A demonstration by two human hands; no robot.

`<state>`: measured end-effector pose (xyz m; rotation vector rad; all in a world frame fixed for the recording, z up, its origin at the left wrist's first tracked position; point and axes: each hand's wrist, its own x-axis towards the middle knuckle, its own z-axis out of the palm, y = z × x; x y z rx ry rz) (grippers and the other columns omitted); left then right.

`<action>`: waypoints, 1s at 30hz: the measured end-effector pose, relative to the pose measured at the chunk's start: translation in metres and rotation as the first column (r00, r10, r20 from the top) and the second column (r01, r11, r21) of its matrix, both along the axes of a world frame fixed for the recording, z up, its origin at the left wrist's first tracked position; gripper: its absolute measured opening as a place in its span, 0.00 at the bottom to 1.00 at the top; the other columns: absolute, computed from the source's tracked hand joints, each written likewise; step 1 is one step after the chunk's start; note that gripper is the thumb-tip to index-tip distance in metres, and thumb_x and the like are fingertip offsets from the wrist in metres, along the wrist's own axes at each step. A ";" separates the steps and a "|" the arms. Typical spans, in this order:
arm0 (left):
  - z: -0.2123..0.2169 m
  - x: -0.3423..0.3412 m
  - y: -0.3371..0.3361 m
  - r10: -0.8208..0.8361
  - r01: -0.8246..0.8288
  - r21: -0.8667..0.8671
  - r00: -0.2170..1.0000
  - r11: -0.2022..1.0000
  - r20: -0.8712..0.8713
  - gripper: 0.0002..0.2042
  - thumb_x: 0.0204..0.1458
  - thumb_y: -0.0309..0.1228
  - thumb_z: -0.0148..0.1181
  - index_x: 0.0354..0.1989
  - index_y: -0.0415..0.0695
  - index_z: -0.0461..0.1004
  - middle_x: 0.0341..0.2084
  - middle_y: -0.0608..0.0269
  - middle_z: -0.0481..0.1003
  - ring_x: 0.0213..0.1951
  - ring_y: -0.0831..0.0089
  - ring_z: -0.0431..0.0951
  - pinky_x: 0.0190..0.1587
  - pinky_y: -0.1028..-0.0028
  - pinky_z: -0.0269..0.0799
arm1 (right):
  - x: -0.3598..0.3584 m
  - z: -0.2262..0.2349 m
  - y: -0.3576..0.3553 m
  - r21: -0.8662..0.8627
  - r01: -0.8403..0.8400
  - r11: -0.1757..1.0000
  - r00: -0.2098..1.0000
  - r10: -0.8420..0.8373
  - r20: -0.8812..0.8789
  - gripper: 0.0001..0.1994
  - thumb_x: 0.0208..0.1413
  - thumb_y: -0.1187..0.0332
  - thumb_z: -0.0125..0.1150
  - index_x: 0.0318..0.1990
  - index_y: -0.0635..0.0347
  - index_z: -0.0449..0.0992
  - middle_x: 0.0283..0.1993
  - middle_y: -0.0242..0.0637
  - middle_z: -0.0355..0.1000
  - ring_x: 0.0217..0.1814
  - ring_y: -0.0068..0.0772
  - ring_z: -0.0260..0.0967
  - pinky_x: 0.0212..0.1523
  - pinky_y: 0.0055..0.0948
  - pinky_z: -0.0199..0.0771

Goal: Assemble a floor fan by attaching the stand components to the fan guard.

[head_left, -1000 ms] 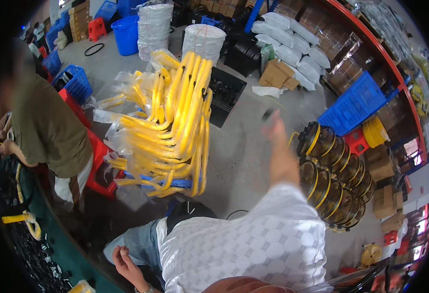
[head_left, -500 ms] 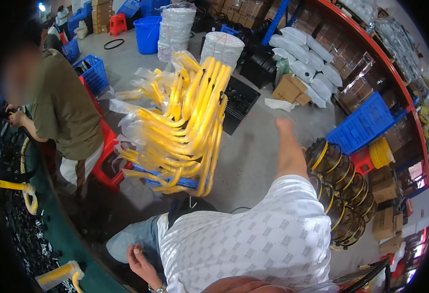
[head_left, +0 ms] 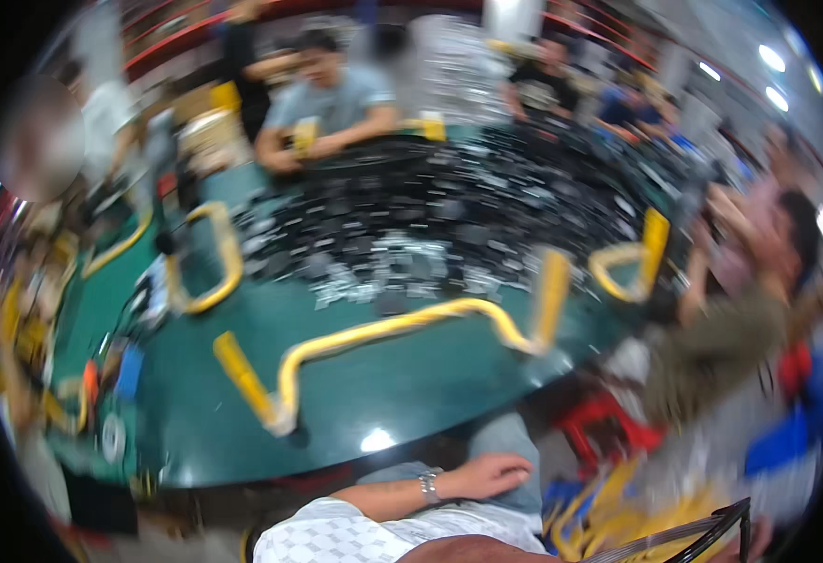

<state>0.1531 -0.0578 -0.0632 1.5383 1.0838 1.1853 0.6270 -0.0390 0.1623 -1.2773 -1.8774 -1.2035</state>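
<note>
My left hand (head_left: 491,474), with a metal watch on its wrist, lies flat on my jeans-clad thigh (head_left: 510,441) and holds nothing. A blurred skin-coloured shape at the lower right rim may be my right hand (head_left: 760,537); its fingers cannot be made out. In front of me stands a round green table (head_left: 383,385). A long bent yellow tube (head_left: 402,328) lies on it, nearest my left hand. Behind it a heap of small black parts (head_left: 430,225) covers the middle of the table. The whole picture is motion-blurred.
More bent yellow tubes lie at the left (head_left: 210,258) and right (head_left: 632,258) of the table. Several people sit around it, one in a light blue shirt (head_left: 332,108) opposite, one in olive (head_left: 721,338) at the right. Red stools (head_left: 608,422) and yellow tubes (head_left: 618,507) sit at lower right.
The view has swung from the floor, with its rack of yellow tubes and coils, round to the green table. My right arm, stretched out before, has dropped to the frame's edge. My left hand stays on my thigh.
</note>
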 end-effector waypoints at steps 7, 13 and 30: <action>0.055 -0.057 -0.091 0.435 -0.466 0.180 0.881 0.866 0.185 0.11 0.59 0.27 0.53 0.46 0.35 0.75 0.39 0.54 0.78 0.40 0.66 0.79 0.43 0.70 0.75 | -0.333 -0.070 0.118 -0.320 -0.906 0.279 0.411 0.763 -0.499 0.17 0.51 0.80 0.58 0.50 0.73 0.69 0.44 0.54 0.72 0.43 0.53 0.71 0.45 0.42 0.72; 0.108 -0.113 -0.167 0.999 -0.872 0.488 -0.008 -0.032 0.051 0.10 0.55 0.28 0.48 0.35 0.36 0.76 0.31 0.56 0.77 0.33 0.66 0.75 0.40 0.69 0.71 | -0.446 -0.070 0.200 -0.113 -0.944 0.309 0.237 0.403 -0.884 0.25 0.60 0.71 0.54 0.63 0.69 0.59 0.63 0.48 0.61 0.63 0.42 0.61 0.59 0.36 0.63; 0.022 -0.198 -0.151 0.990 -0.976 0.166 -0.132 -0.137 0.042 0.21 0.65 0.35 0.47 0.59 0.32 0.59 0.40 0.58 0.72 0.41 0.73 0.72 0.49 0.73 0.68 | -0.430 -0.229 0.249 -0.233 -0.965 0.121 0.263 0.497 -0.827 0.17 0.60 0.61 0.57 0.43 0.68 0.64 0.35 0.55 0.69 0.38 0.61 0.67 0.38 0.48 0.68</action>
